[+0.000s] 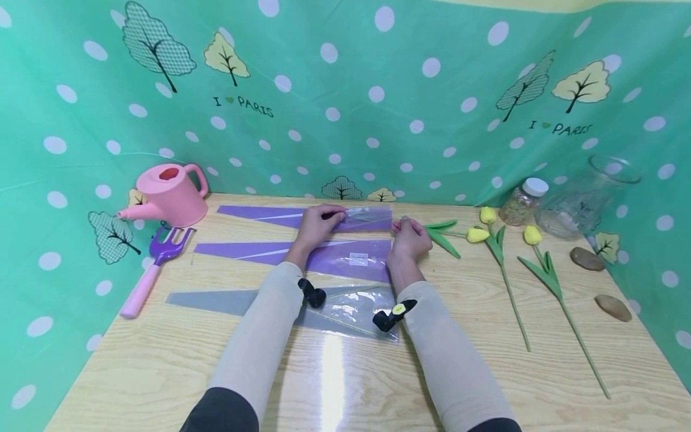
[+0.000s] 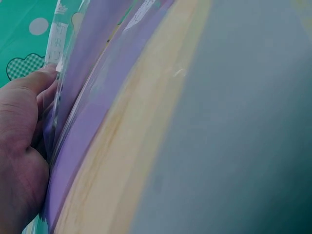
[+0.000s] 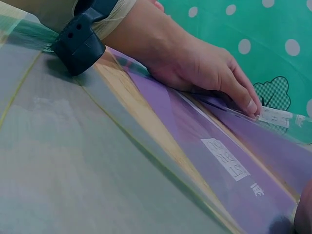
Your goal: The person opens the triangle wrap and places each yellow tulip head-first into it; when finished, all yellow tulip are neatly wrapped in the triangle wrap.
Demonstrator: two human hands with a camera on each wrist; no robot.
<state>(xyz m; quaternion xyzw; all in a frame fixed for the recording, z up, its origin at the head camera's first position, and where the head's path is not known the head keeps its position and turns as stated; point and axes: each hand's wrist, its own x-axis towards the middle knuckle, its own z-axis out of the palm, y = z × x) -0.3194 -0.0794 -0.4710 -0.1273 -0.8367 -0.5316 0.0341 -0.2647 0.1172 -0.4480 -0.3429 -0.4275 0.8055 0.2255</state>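
Long tapering plastic sleeve, purple with a clear front [image 1: 272, 211], lies at the far side of the wood-grain table [image 1: 162, 372], narrow end left, wide end right. Near that wide end, the left hand [image 1: 315, 228] pinches the film's edge between thumb and fingers, likely because such limp film slides or collapses unless steadied. The right hand [image 1: 412, 242] has its fingers curled in a pinch just at the wide end, apparently about the stem of a yellow artificial tulip [image 1: 477, 235] whose flower points right; this grip probably keeps stem and sleeve in line. How far the stem reaches under or into the film, I cannot tell. Nearer lie a second purple sleeve [image 1: 332, 264] and a grey one [image 1: 348, 307], both turned the same way, perhaps so every wide end faces the flowers.
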